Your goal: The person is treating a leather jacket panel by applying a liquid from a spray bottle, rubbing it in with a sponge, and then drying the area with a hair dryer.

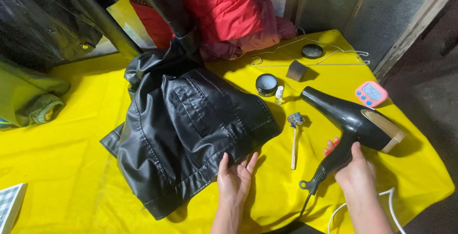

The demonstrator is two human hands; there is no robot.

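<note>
The right hand (355,169) is wrapped tight round the handle of a black hair dryer (355,122), fingers fully closed on it, with the cord trailing off toward six o'clock. The dryer's barrel runs along a line from four o'clock to ten o'clock, its nozzle aimed at the black leather jacket (191,129), which lies spread on the yellow tablecloth (57,167) at about nine o'clock from that grip. The left hand (234,179) is the nearer one to the jacket: it lies flat and open, palm down, fingers spread on the hem at the jacket's five o'clock corner, gripping nothing. Between nozzle and jacket lie a small brush (294,136), an open round tin (266,84) and a little bottle (279,94). A pink timer (371,94) sits at one o'clock from the dryer.
</note>
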